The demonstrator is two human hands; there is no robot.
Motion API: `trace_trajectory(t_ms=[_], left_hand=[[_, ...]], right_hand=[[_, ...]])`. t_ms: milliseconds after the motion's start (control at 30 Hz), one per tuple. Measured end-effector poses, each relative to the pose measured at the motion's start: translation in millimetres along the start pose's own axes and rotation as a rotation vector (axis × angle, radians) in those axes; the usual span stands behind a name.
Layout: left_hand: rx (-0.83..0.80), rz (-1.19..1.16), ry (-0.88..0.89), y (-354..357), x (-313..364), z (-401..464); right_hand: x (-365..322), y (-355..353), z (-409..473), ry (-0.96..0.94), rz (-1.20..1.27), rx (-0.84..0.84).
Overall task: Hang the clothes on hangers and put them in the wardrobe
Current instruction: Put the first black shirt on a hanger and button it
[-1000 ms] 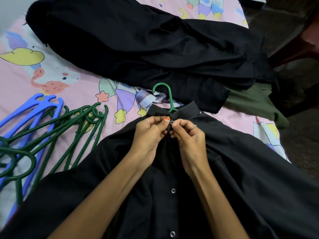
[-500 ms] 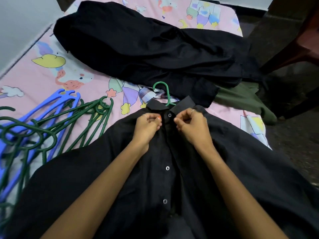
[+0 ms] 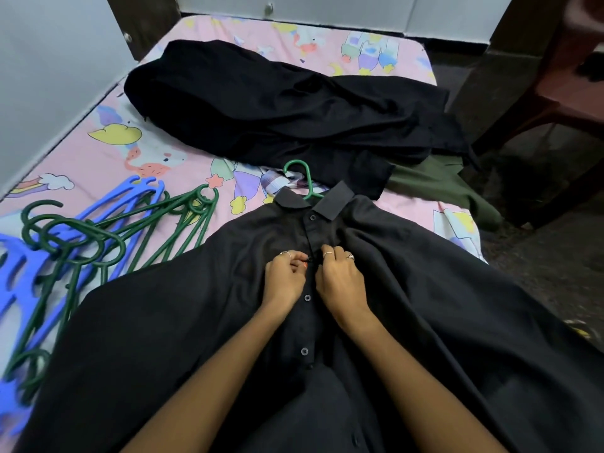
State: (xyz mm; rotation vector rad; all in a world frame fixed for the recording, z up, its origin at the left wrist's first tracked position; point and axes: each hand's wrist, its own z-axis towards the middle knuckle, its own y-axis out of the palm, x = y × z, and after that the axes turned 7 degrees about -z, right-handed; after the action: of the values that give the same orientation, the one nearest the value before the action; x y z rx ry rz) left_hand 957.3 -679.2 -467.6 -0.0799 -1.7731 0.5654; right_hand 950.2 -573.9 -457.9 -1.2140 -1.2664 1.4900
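Stage: buttoning | black shirt (image 3: pixel 408 289) flat on bed (image 3: pixel 98 165), green hanger (image 3: pixel 305 181) already in collar | left hand (image 3: pixel 286 277) and right hand (image 3: pixel 340 277) curled, pinching placket, probably at second button | Left: pile of black clothes (image 3: pixel 277 109), spare hangers (image 3: pixel 98 243), wardrobe unseen
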Motion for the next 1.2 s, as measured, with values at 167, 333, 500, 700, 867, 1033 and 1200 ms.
trace_trajectory(t_ms=[167, 333, 500, 700, 867, 1033, 1200], left_hand=[[0.073, 0.072, -0.011, 11, 5, 0], [0.106, 0.160, -0.199, 16, 22, 1], [0.112, 0.200, -0.182, 18, 20, 3], [0.060, 0.063, -0.026, 4, 11, 8], [0.056, -0.132, -0.094, -5, 6, 12], [-0.004, -0.327, -0.095, -9, -1, 9], [-0.019, -0.304, -0.031, -10, -4, 3]], right_hand=[[-6, 3, 6, -0.029, -0.136, 0.034], [-9, 0, 16, -0.074, -0.210, -0.036], [11, -10, 25, -0.017, -0.016, -0.066], [27, -19, 31, -0.030, 0.137, -0.177], [40, -23, 35, 0.029, 0.294, -0.214], [45, -28, 34, 0.121, 0.484, -0.246], [36, -33, 26, 0.147, 0.540, -0.199]])
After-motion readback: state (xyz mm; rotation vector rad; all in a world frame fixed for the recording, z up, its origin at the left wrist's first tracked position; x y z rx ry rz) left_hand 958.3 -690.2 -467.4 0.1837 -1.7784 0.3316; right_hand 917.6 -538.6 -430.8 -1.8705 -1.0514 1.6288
